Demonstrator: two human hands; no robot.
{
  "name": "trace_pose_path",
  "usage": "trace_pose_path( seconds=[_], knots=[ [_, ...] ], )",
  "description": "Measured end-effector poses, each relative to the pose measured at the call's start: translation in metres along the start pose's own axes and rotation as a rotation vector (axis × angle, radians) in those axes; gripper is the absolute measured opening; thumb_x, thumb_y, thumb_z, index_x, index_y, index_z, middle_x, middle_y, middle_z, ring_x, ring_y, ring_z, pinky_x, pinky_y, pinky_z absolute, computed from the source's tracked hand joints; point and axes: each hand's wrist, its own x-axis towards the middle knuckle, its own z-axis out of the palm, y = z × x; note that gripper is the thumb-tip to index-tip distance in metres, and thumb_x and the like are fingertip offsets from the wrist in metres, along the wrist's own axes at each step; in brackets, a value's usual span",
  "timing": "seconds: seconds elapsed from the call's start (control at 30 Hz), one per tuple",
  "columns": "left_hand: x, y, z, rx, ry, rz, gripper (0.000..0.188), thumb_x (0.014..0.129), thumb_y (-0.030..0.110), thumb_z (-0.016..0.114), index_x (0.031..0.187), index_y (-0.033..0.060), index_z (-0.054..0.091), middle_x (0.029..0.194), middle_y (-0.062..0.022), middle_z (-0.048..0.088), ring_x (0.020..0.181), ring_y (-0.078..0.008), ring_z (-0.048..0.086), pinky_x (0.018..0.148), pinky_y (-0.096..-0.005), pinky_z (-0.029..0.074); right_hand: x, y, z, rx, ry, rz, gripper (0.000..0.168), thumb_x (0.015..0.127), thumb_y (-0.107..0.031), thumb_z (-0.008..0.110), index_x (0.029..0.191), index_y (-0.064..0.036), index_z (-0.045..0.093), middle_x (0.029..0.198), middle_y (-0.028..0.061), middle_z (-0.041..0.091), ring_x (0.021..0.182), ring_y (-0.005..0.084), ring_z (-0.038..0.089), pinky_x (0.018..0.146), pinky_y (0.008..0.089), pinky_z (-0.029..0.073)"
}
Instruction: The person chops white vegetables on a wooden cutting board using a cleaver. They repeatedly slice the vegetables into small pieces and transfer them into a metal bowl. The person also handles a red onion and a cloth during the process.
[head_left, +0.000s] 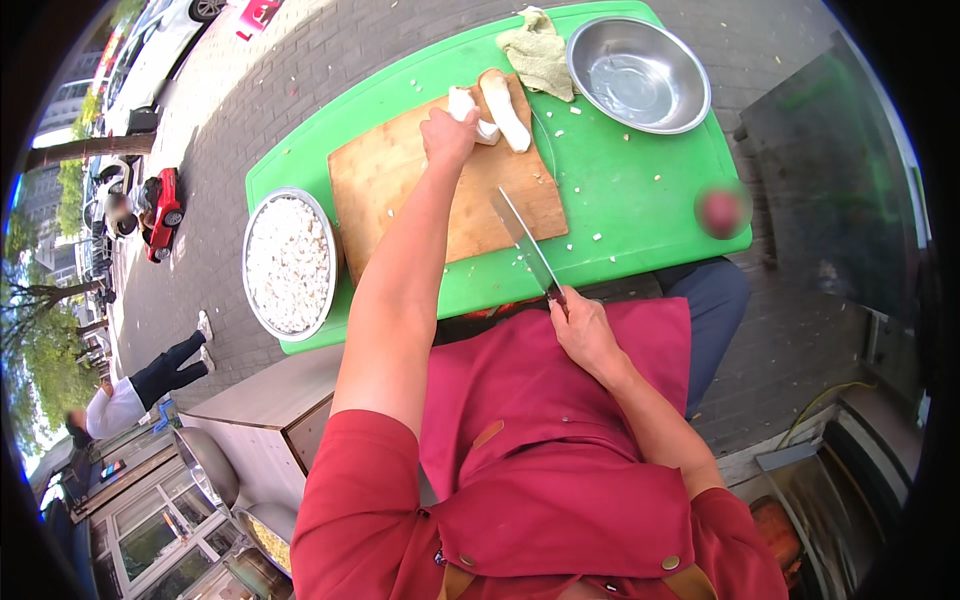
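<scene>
My left hand (450, 139) reaches across the wooden cutting board (390, 180) and grips a white piece of what looks like king oyster mushroom (461, 97); how many pieces lie under it I cannot tell. Just right of it, a longer whole mushroom (506, 112) with a tan cap lies on the board. My right hand (585, 326) holds a cleaver-like knife (529, 240) by its dark handle near the table's front edge, its blade pointing up over the board's lower right, apart from the mushrooms. At the left, a metal bowl (330, 296) is heaped with diced white pieces (289, 262).
The green table (637, 195) bears scattered white bits. A steel basin (637, 75) stands at the back right beside a crumpled cloth (536, 56). A blurred reddish round thing (722, 211) sits at the right edge. One person (124, 405) stands on the paving at far left.
</scene>
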Motion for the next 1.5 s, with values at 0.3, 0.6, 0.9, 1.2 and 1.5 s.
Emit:
trace_pose_path(
  seconds=[0.3, 0.6, 0.9, 1.2, 1.5],
  knots=[
    [-0.076, -0.100, -0.049, -1.001, -0.357, -0.197, 0.035, 0.103, 0.029, 0.060, 0.126, 0.0022, 0.060, 0.117, -0.0127, 0.070, 0.104, -0.0260, 0.070, 0.090, -0.0442, 0.058, -0.001, -0.004, -0.009, -0.071, -0.090, -0.054, 0.026, 0.099, -0.011, 0.060, 0.118, 0.006, 0.054, 0.094, 0.0325, 0.068, 0.089, 0.0523, 0.066, 0.077, 0.0575, 0.052],
    [-0.162, -0.176, -0.070, -1.280, -0.165, -0.257, 0.031, 0.099, 0.022, 0.050, 0.128, 0.0112, 0.055, 0.106, -0.0074, 0.067, 0.091, -0.0226, 0.068, 0.083, -0.0456, 0.058, -0.005, 0.017, 0.012, -0.220, -0.034, -0.224, 0.025, 0.097, -0.006, 0.063, 0.118, 0.006, 0.058, 0.083, 0.0267, 0.067, 0.078, 0.0456, 0.067, 0.071, 0.0524, 0.053],
    [-0.206, -0.191, -0.083, -1.500, -0.195, -0.199, 0.027, 0.102, 0.026, 0.054, 0.122, 0.0086, 0.056, 0.108, -0.0086, 0.068, 0.090, -0.0214, 0.068, 0.084, -0.0444, 0.058, 0.006, 0.000, 0.001, -0.099, -0.105, -0.004, 0.022, 0.109, -0.023, 0.049, 0.115, -0.002, 0.054, 0.063, 0.0089, 0.056, 0.044, 0.0179, 0.056, 0.038, 0.0340, 0.048],
    [-0.236, -0.183, -0.117, -1.601, -0.152, -0.139, 0.028, 0.105, 0.024, 0.053, 0.129, 0.0074, 0.054, 0.117, -0.0106, 0.065, 0.098, -0.0243, 0.068, 0.085, -0.0427, 0.059, 0.037, 0.018, -0.003, -0.410, -0.051, -0.199, 0.026, 0.108, -0.023, 0.048, 0.106, 0.003, 0.048, 0.064, 0.0179, 0.060, 0.044, 0.0284, 0.060, 0.038, 0.0411, 0.051],
    [-0.247, -0.199, -0.125, -1.563, -0.114, -0.165, 0.029, 0.105, 0.022, 0.055, 0.130, 0.0088, 0.054, 0.118, -0.0096, 0.065, 0.096, -0.0249, 0.067, 0.083, -0.0450, 0.058, 0.040, 0.022, 0.006, -0.494, -0.002, -0.332, 0.026, 0.107, -0.019, 0.052, 0.098, 0.006, 0.048, 0.066, 0.0258, 0.063, 0.050, 0.0382, 0.066, 0.042, 0.0483, 0.052]
  ],
)
